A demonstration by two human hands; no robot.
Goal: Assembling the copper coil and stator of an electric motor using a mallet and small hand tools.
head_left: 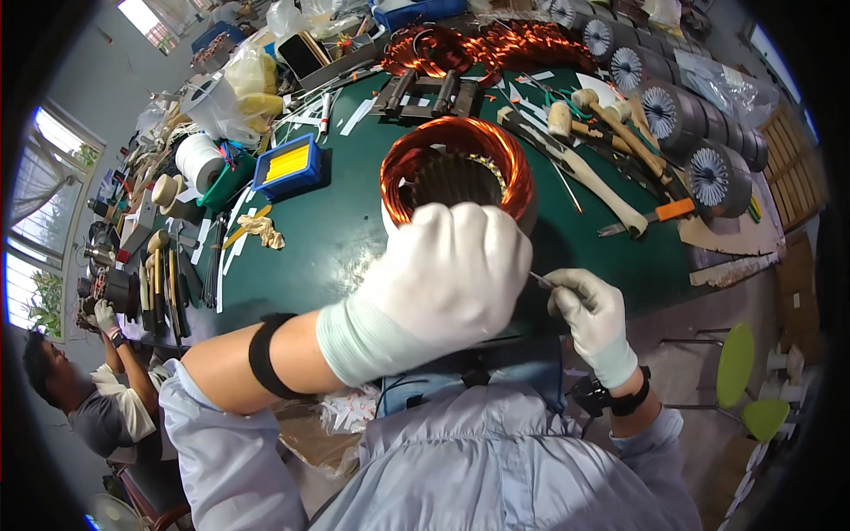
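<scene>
A motor stator (456, 168) wound with copper wire stands on the green table (328, 239) right before me, its open bore facing up. Over its near rim my left hand (443, 274), in a white glove, is closed with the knuckles up. Its fingers curl down out of sight, so what they grip cannot be made out. To the right and lower, my gloved right hand (591, 314) pinches a thin, slim tool (541, 280) between thumb and fingers. Its far end passes behind my left hand, and its exact kind is unclear.
A blue box of yellow strips (288, 165) sits left. Mallets (560, 119), a pale paddle-like tool (580, 177) and an orange-handled knife (660, 214) lie right. Copper coils (531, 46) and a metal stand (427, 95) are behind. Finished-looking cores (719, 177) line the right. A co-worker (97, 398) sits left.
</scene>
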